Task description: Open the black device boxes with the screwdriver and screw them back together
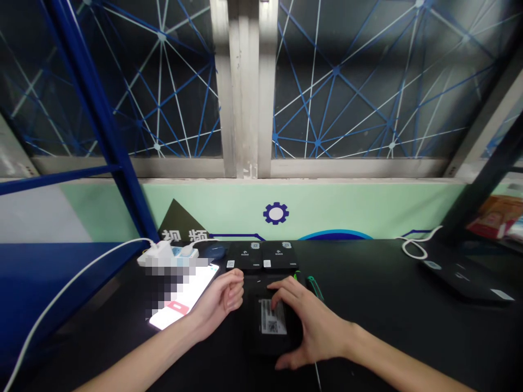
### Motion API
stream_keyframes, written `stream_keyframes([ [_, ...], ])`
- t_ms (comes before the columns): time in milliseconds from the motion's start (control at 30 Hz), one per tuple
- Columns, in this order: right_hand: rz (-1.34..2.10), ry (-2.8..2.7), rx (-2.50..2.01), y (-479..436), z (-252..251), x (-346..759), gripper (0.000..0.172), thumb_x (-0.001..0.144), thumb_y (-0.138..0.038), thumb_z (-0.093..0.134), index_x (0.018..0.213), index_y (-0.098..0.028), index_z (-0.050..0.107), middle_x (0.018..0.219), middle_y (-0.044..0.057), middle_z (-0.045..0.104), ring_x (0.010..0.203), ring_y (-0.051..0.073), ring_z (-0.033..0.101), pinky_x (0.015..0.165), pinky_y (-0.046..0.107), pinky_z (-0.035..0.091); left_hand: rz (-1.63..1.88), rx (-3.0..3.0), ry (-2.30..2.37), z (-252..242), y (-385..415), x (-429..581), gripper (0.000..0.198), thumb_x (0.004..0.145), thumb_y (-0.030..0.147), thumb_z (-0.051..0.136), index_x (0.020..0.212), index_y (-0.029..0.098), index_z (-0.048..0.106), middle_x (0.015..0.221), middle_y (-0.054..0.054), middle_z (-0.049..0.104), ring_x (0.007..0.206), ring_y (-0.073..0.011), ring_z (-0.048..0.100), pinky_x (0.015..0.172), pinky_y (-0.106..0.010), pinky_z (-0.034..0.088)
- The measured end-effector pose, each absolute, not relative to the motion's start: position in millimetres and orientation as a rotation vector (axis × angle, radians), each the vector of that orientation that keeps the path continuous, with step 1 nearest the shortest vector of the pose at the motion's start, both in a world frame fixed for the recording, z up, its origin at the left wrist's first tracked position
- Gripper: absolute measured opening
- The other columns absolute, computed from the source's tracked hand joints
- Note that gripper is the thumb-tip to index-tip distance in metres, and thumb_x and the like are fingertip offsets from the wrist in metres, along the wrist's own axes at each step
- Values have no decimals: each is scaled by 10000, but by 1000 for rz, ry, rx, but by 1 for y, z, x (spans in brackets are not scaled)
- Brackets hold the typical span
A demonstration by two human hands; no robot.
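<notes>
My right hand (pixel 312 321) spans a black box-like device (pixel 255 326), with the fingers over its top and the thumb at its near edge. On the device is a printed label (pixel 273 317) with a square code, partly covered by a finger. My left hand (pixel 227 291) is curled into a loose fist just left of the device, and I see nothing in it. Beside that hand lies a phone (pixel 186 296) with a lit, partly blurred-out screen.
Two flat black boxes (pixel 244 256) with stickers lie at the back. A power strip (pixel 163 253) with white plugs and a cable stands back left. Green items (pixel 314 287) lie behind my right hand. Another black device (pixel 466 280) and a white cable (pixel 414 250) are far right.
</notes>
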State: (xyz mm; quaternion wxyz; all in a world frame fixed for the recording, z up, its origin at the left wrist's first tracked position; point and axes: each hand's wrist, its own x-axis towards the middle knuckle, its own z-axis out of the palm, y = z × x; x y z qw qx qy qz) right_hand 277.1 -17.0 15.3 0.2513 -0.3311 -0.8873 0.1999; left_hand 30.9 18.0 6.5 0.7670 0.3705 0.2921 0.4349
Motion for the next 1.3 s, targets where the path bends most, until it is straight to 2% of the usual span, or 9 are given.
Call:
stream_keyframes([
  [233,510,-2453,-910,-16,14,278,752,481,-553,899,1079,-207,603,1324,128,550,1182,318,524,1061,453,393,955,822,627,5,18,31,243,842,191,655,689,180,467,508,83,329,449,-65,201,449,-226,183],
  [600,477,-2499,-924,-19,18,278,788,508,-532,887,1192,-218,651,1360,132,540,1196,332,505,1076,471,376,950,867,615,1,19,29,225,848,183,644,698,181,476,509,85,323,449,-66,201,453,-231,172],
  [900,450,-2564,-914,-18,12,280,803,572,-537,856,1323,-357,637,1406,117,450,1229,366,456,1051,536,362,942,910,635,5,18,32,222,863,202,637,700,182,487,511,80,330,455,-72,191,463,-241,170],
  [1100,436,-2568,-895,-17,13,280,766,621,-545,835,1339,-375,626,1398,110,438,1220,356,455,1063,544,347,932,918,646,6,16,31,213,861,206,642,717,181,488,519,81,334,458,-69,202,462,-235,170],
  [1300,468,-2517,-884,-15,13,279,774,552,-534,878,1275,-332,686,1358,121,456,1182,364,458,1032,554,376,932,925,651,7,15,32,230,860,208,641,705,182,473,520,82,334,451,-66,199,463,-234,170],
])
